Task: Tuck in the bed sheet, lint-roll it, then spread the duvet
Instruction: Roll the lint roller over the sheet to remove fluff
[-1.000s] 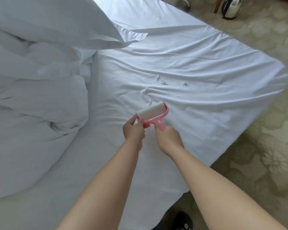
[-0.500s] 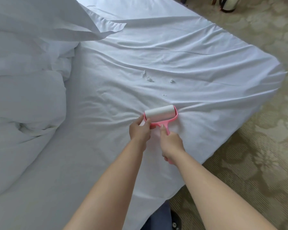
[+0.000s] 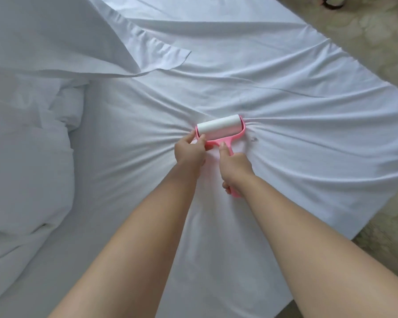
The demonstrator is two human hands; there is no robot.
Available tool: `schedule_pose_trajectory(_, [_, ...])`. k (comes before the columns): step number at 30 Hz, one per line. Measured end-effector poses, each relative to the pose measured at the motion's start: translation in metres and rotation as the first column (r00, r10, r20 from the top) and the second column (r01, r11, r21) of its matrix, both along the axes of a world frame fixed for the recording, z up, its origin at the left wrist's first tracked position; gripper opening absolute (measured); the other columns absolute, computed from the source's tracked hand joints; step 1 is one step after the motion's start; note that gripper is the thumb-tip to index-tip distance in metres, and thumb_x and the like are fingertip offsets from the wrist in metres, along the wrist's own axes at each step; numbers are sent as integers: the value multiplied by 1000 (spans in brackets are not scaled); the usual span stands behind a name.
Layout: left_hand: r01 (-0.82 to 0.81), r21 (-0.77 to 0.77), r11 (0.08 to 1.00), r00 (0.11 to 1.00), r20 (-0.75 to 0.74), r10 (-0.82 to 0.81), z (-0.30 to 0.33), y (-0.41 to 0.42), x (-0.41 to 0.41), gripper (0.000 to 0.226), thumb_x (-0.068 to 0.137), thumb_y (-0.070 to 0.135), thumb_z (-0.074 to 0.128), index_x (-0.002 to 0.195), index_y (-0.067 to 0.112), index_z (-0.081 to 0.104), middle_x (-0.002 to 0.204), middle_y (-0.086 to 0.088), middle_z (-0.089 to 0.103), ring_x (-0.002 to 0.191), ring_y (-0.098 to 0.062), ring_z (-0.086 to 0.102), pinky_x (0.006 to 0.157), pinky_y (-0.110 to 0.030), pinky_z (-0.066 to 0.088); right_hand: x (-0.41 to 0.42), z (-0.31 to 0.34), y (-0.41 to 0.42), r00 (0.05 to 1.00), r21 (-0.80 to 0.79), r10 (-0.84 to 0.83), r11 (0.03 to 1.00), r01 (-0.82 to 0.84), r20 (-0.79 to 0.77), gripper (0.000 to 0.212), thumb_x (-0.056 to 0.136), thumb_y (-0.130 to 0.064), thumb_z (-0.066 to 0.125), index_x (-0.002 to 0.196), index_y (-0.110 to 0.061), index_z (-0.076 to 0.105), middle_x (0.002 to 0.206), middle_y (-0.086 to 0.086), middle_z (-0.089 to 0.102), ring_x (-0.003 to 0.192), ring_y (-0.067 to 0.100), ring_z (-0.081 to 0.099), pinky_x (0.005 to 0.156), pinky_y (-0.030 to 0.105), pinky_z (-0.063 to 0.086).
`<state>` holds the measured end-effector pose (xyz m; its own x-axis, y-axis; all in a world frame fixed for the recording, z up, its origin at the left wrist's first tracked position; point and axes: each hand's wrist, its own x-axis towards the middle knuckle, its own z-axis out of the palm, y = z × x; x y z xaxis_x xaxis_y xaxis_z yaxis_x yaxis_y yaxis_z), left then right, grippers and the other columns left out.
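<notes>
lint roller pushed forward over the specks, bed sheet bunching around it

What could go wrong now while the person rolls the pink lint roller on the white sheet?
1. The sheet bunches into folds around the lint roller; pushing on may drag it loose.
2. A small speck beside the roller could be missed.
3. The heaped duvet covers the sheet's left part, perhaps leaving it unrolled.

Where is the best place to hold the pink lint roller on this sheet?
Grip the lint roller by its straight pink handle, coming from the near side: it points toward the person, and the sticky drum lies across the far end on the sheet.
</notes>
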<state>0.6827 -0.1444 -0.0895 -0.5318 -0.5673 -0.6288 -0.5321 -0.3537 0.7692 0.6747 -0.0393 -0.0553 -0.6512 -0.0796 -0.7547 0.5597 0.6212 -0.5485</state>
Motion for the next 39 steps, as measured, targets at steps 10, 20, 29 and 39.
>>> schedule_pose_trajectory(10, [-15,-27,1000,999,-35,14,-8,-38,-56,39,94,20,57,133,22,55,91,-13,74,38,-10,37,38,-16,30,-58,-3,-37,996,49,65,997,-62,-60,52,95,-59,25,98,-11,47,72,8,52,49,23,53,41,19,34])
schedule_pose_trajectory(20, [-36,25,999,999,-14,36,3,-3,-12,41,96,18,56,136,23,53,84,-10,73,37,-8,39,40,-17,29,-16,3,-2,997,22,56,998,-55,-47,57,94,-62,28,106,-10,50,75,6,51,51,23,52,42,20,37])
schedule_pose_trajectory(29, [-92,65,994,995,41,89,16,72,76,38,95,18,57,133,24,54,83,-10,73,48,-14,37,41,-19,30,66,10,72,996,-7,93,996,-93,-13,53,94,-62,28,96,-14,50,73,4,50,55,23,51,44,21,36])
schedule_pose_trajectory(39, [-144,114,983,989,40,140,47,126,124,38,96,9,55,131,22,56,80,-14,70,44,-7,52,42,-18,30,112,24,130,972,72,182,982,-173,-150,62,93,-65,26,102,-11,56,95,9,61,80,30,61,63,32,47])
